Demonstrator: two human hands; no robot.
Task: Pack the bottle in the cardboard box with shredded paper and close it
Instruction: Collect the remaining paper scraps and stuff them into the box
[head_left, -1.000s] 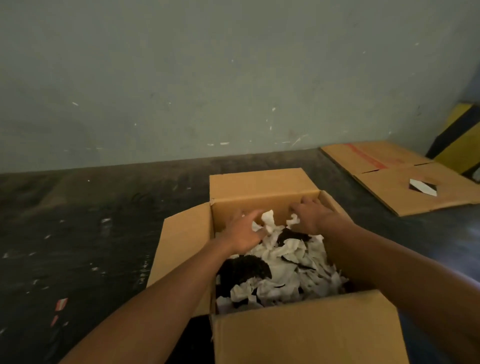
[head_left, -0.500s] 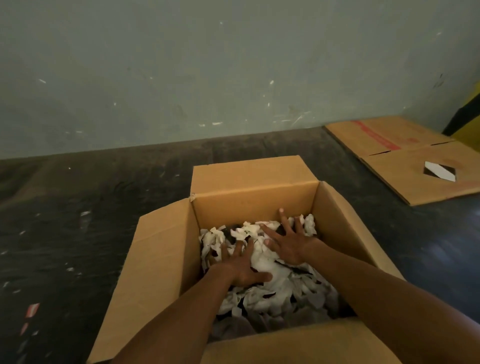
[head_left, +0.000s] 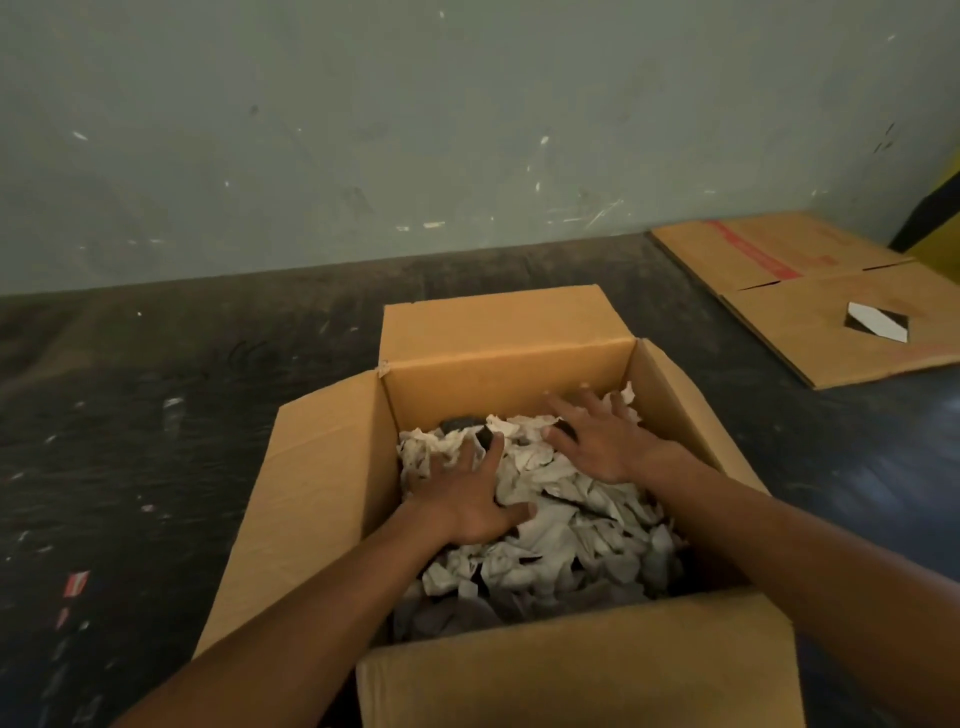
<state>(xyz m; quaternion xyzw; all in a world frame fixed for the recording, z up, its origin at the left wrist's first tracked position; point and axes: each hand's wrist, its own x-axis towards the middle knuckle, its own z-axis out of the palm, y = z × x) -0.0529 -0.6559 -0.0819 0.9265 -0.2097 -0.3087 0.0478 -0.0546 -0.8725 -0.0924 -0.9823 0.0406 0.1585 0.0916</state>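
An open brown cardboard box (head_left: 498, 379) stands on the dark floor with all of its flaps spread out. White shredded paper (head_left: 566, 525) fills it. A small dark patch (head_left: 462, 423) shows through the paper near the far wall; the bottle itself is hidden under the paper. My left hand (head_left: 467, 493) lies flat on the paper at the box's left side, fingers spread. My right hand (head_left: 597, 441) lies flat on the paper toward the far right corner, fingers spread. Neither hand holds anything.
A flattened cardboard sheet (head_left: 810, 296) with a red stripe and a diamond cut-out lies on the floor at the right, near the wall. A yellow and black post (head_left: 935, 213) stands at the far right. Small paper scraps (head_left: 75, 582) litter the floor at the left.
Both hands have spread apart over the paper: the left has slid to the left side, the right toward the far right corner. The camera has tilted down closer to the box.
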